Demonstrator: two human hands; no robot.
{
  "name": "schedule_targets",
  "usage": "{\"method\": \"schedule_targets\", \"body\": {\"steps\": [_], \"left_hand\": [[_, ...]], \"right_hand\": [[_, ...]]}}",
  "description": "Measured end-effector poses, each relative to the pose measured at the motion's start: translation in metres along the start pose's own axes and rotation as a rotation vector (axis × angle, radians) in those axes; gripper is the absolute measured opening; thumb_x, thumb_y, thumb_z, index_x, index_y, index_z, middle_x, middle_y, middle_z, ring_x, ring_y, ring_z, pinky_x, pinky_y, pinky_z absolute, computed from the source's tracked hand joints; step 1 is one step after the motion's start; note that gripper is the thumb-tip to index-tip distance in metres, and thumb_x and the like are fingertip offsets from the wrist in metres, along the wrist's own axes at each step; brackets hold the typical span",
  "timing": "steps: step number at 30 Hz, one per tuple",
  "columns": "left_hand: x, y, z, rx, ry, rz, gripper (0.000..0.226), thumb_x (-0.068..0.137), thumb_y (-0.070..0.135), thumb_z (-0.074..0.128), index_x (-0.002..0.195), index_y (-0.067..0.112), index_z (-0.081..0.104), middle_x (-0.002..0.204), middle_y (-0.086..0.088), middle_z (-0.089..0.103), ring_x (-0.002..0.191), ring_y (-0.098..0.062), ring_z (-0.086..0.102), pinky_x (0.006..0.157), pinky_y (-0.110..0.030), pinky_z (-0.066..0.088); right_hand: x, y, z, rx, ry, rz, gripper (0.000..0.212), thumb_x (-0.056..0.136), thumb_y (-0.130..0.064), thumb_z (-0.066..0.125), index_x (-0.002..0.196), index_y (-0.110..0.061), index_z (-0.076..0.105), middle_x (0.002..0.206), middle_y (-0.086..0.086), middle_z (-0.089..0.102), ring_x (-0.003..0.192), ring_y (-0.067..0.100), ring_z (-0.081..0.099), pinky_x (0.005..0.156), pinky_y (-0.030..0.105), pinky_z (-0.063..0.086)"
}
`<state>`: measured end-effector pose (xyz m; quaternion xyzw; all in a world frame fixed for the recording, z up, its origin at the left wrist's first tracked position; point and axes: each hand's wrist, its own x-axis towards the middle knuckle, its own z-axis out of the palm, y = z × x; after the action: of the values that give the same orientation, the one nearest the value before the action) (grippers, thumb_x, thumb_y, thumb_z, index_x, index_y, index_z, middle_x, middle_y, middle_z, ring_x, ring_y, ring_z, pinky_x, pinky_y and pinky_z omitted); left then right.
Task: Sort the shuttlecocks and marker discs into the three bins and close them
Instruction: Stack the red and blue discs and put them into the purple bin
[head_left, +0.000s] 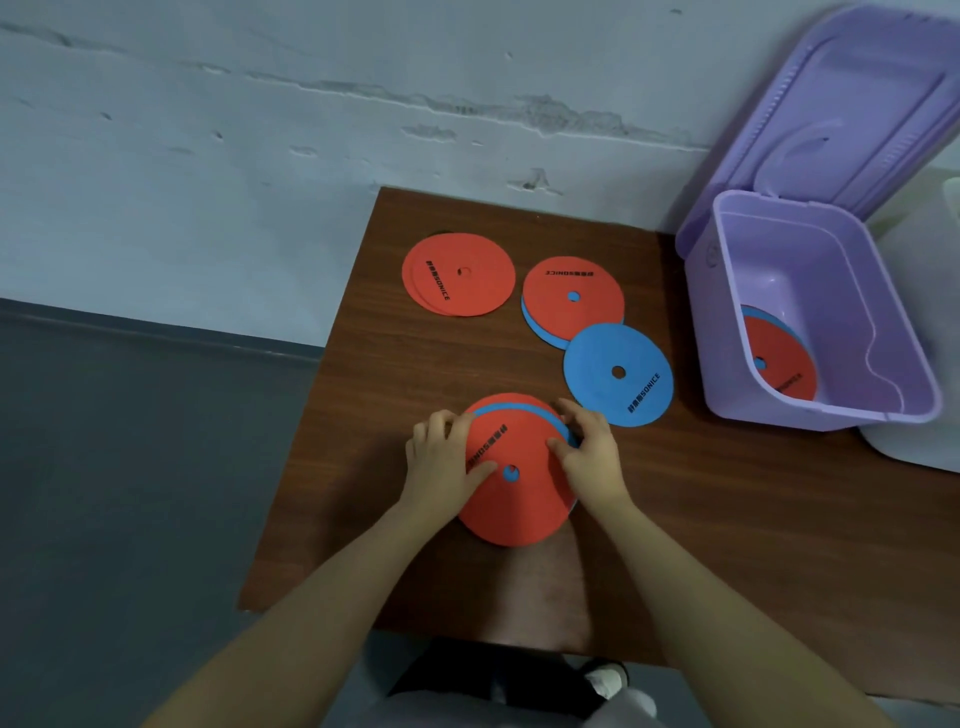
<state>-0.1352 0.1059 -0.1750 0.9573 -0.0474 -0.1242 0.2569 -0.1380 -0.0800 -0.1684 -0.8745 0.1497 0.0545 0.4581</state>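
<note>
Toward the upper middle of the frame a pile of red discs (458, 274) lay unsorted on the brown table (727, 519). Lower centre, the left hand (441, 462) and right hand (589, 457) bracketed a red-topped stack (514, 499), fingers curled over its rim and thumbs pressing its face, apparently squaring it for lifting. Right of centre sat another red-over-blue stack (573, 296) and, just below it, a single blue disc (618, 374), both untouched. At the right edge the purple bin (727, 332) stood with its lid (852, 109) up, a few discs (779, 358) already inside. No shuttlecocks showed, and only a pale edge of a further container (904, 452) appeared beside it, so most sorting and all closing seemingly remained.
</note>
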Motion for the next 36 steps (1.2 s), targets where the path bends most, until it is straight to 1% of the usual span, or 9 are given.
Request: {"method": "schedule_targets", "body": {"steps": [4, 9, 11, 14, 16, 22, 31, 34, 36], "left_hand": [[0.007, 0.0, -0.003, -0.088, -0.083, -0.035, 0.094, 0.078, 0.045, 0.068, 0.148, 0.025, 0.009, 0.125, -0.005, 0.03, 0.118, -0.021, 0.032, 0.099, -0.032, 0.026], [0.009, -0.001, -0.004, -0.06, -0.103, -0.003, 0.08, 0.076, 0.048, 0.069, 0.142, 0.026, 0.029, 0.117, -0.004, 0.029, 0.111, -0.02, 0.032, 0.097, -0.031, 0.028], [0.004, -0.003, -0.002, -0.012, -0.065, 0.008, 0.078, 0.077, 0.051, 0.066, 0.142, 0.029, 0.028, 0.126, -0.007, 0.027, 0.116, -0.022, 0.03, 0.099, -0.034, 0.026], [-0.004, -0.003, 0.004, 0.022, -0.076, 0.05, 0.078, 0.086, 0.049, 0.056, 0.147, 0.033, 0.01, 0.148, -0.006, 0.018, 0.133, -0.026, 0.018, 0.107, -0.041, 0.019], [-0.007, -0.001, 0.005, 0.003, -0.062, 0.084, 0.078, 0.088, 0.046, 0.054, 0.147, 0.034, 0.005, 0.149, -0.004, 0.02, 0.134, -0.025, 0.018, 0.108, -0.04, 0.017], [-0.007, 0.009, -0.008, -0.258, 0.074, 0.129, 0.084, 0.075, 0.028, 0.076, 0.145, 0.022, 0.029, 0.117, -0.004, 0.028, 0.102, -0.017, 0.042, 0.1, -0.041, 0.04], [0.054, 0.132, -0.057, -0.064, 0.304, 0.329, 0.078, 0.076, 0.032, 0.073, 0.143, 0.024, 0.034, 0.113, -0.008, 0.03, 0.104, -0.025, 0.04, 0.095, -0.037, 0.035], [0.085, 0.193, -0.063, -0.001, 0.329, 0.402, 0.079, 0.075, 0.034, 0.072, 0.143, 0.023, 0.033, 0.113, -0.011, 0.033, 0.105, -0.028, 0.042, 0.089, -0.036, 0.037], [0.106, 0.236, -0.06, 0.019, 0.333, 0.442, 0.08, 0.074, 0.034, 0.072, 0.143, 0.021, 0.034, 0.111, -0.012, 0.035, 0.103, -0.029, 0.044, 0.086, -0.036, 0.037]], "right_hand": [[-0.007, 0.005, -0.005, -0.036, -0.011, 0.015, 0.042, 0.083, -0.01, 0.066, 0.124, -0.012, 0.055, 0.115, 0.0, 0.05, 0.106, 0.013, 0.051, 0.094, 0.026, 0.043], [-0.011, 0.001, -0.01, -0.002, -0.025, -0.012, 0.037, 0.082, -0.008, 0.066, 0.117, -0.018, 0.056, 0.112, -0.003, 0.06, 0.103, 0.01, 0.055, 0.09, 0.028, 0.047], [-0.014, 0.0, -0.014, 0.005, -0.034, -0.038, 0.036, 0.082, -0.007, 0.067, 0.112, -0.023, 0.056, 0.107, -0.006, 0.06, 0.1, 0.009, 0.056, 0.089, 0.031, 0.05], [-0.018, -0.006, -0.022, 0.071, -0.051, -0.094, 0.036, 0.08, -0.005, 0.068, 0.106, -0.028, 0.057, 0.101, -0.008, 0.061, 0.095, 0.008, 0.059, 0.085, 0.031, 0.052], [-0.019, -0.01, -0.025, 0.097, -0.061, -0.135, 0.037, 0.079, -0.006, 0.069, 0.106, -0.028, 0.058, 0.103, -0.008, 0.062, 0.098, 0.008, 0.059, 0.087, 0.03, 0.051], [-0.014, -0.023, -0.041, 0.131, -0.053, -0.198, 0.035, 0.08, -0.008, 0.069, 0.111, -0.023, 0.063, 0.108, -0.008, 0.063, 0.101, 0.005, 0.056, 0.089, 0.022, 0.047], [0.04, -0.045, -0.15, 0.063, 0.26, -0.425, 0.036, 0.078, -0.006, 0.071, 0.113, -0.016, 0.065, 0.096, -0.004, 0.062, 0.083, -0.004, 0.054, 0.077, 0.01, 0.042], [0.06, -0.042, -0.205, -0.058, 0.383, -0.496, 0.035, 0.079, -0.01, 0.071, 0.113, -0.016, 0.065, 0.095, 0.001, 0.063, 0.079, 0.002, 0.051, 0.075, 0.021, 0.043], [0.075, -0.035, -0.243, -0.127, 0.477, -0.522, 0.035, 0.078, -0.01, 0.071, 0.112, -0.014, 0.065, 0.093, 0.004, 0.064, 0.08, 0.015, 0.056, 0.073, 0.032, 0.047]]}}
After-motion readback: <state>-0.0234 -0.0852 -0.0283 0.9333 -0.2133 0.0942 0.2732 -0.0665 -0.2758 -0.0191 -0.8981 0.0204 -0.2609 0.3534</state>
